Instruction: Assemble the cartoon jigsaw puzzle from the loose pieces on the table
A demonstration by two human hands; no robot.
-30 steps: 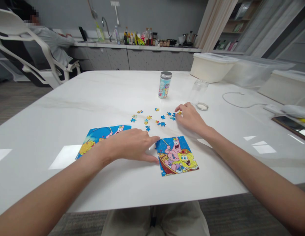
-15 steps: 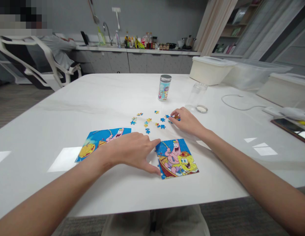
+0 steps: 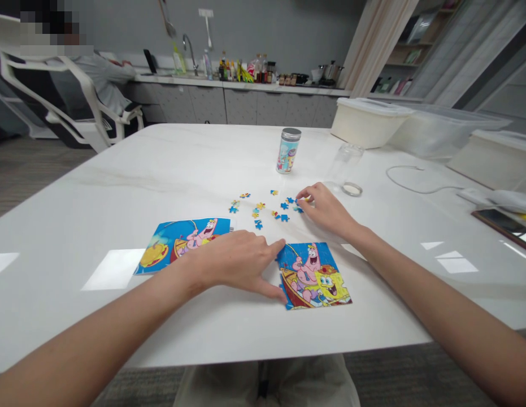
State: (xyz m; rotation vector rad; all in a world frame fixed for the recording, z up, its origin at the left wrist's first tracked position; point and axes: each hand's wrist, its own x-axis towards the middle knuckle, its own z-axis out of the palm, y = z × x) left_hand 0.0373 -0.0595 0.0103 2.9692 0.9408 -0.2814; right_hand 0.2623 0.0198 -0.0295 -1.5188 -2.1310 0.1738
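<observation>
My left hand [image 3: 241,261] lies by the left edge of a partly joined jigsaw puzzle [image 3: 316,276] with two cartoon characters in a boat. Its thumb and forefinger are spread, their tips at the puzzle's upper and lower left corners. Under and beyond that wrist is a picture card [image 3: 167,234] with the same scene, partly hidden. My right hand [image 3: 324,209] is among the loose pieces, fingers bent and pinched on a small puzzle piece [image 3: 307,199], mostly covered by the fingers. Several loose puzzle pieces [image 3: 285,217], blue and yellow, are scattered to its left.
A cartoon-printed can [image 3: 288,151] stands behind the pieces. To its right are a clear jar [image 3: 346,161] and a round metal lid [image 3: 352,189]. Plastic bins [image 3: 370,121], a cable [image 3: 409,183] and a phone [image 3: 504,223] occupy the right side. A person [image 3: 104,82] sits at far left.
The view has shifted slightly, so things appear a little further right. My right fingers have drawn closer together among the pieces. My left hand stays at the puzzle's left edge.
</observation>
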